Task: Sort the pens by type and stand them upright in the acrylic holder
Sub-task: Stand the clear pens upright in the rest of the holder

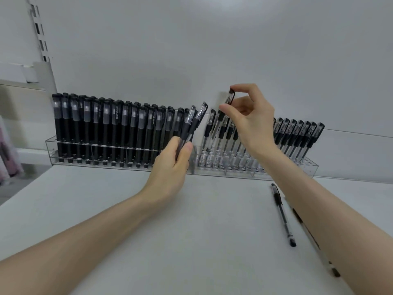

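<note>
Far edge of the white tabletop (191,220), against the pale grey wall (212,50): two clear acrylic pen holders set end to end. Left acrylic holder (51,150) is filled with matte black-barrelled pens with frosted caps (106,128), standing upright in close rows. Right acrylic holder (308,169) carries clear-barrelled pens with black grips and clear caps (297,135), all leaning to the right; the middle of the row is hidden behind the right hand. Left hand (172,165) is in front of the join between the two holders, fingers and thumb curled round the lower barrels of a small bundle of clear-barrelled pens (194,120) — at least two, caps pointing up and to the right. Right hand (253,122) is raised over the left end of the right holder, pinching the cap of a single clear-capped pen (228,103) between forefinger on top and thumb at the side, the other fingers loosely arched apart. This pen leans like its neighbours; whether its tip sits in a hole cannot be told. Near right of the tabletop: one loose clear-barrelled pen with a black grip (282,213) lying flat, and just right of it a second loose pen (331,269), largely covered by the right forearm. Far left — a white slotted shelving upright (39,28) on the wall.
</note>
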Motion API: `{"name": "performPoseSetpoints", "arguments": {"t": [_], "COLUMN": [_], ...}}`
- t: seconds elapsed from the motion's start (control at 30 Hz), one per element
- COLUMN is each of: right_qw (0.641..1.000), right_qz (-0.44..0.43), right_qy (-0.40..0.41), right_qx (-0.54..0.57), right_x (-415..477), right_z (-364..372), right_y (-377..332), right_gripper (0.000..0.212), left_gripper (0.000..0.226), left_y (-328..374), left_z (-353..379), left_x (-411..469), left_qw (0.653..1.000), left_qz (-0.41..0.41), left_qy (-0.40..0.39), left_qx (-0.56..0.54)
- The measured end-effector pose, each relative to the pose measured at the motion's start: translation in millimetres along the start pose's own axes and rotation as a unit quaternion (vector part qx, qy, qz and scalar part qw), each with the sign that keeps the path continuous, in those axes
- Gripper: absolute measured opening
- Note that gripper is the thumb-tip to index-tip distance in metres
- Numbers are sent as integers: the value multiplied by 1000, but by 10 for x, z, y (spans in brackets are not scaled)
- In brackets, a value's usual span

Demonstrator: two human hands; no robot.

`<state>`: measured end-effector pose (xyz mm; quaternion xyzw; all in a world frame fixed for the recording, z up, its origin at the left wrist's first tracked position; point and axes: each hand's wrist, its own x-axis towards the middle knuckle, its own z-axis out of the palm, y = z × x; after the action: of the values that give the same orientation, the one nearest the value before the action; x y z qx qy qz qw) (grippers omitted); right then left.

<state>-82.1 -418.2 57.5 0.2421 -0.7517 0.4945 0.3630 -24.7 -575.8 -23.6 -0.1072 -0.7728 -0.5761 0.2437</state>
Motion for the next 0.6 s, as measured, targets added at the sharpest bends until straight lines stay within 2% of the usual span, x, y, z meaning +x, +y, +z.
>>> {"name": "performPoseSetpoints", "arguments": {"t": [0.43,0.6], "right_qw": [1000,996], "right_qz": [-11,-13], "right_qy": [-13,-69], "right_qx": [-12,-57], "right_x": [26,-62], "right_z": [95,124], "right_y": [34,133], "right_gripper": [30,28], "left_gripper": [36,36], "left_y": [33,42], "left_z": [18,36], "left_x": [-15,-16], "left_qw": [1000,1000], "left_qz": [-9,-11], "left_qy": [1,0], "left_qx": [-7,-13]}}
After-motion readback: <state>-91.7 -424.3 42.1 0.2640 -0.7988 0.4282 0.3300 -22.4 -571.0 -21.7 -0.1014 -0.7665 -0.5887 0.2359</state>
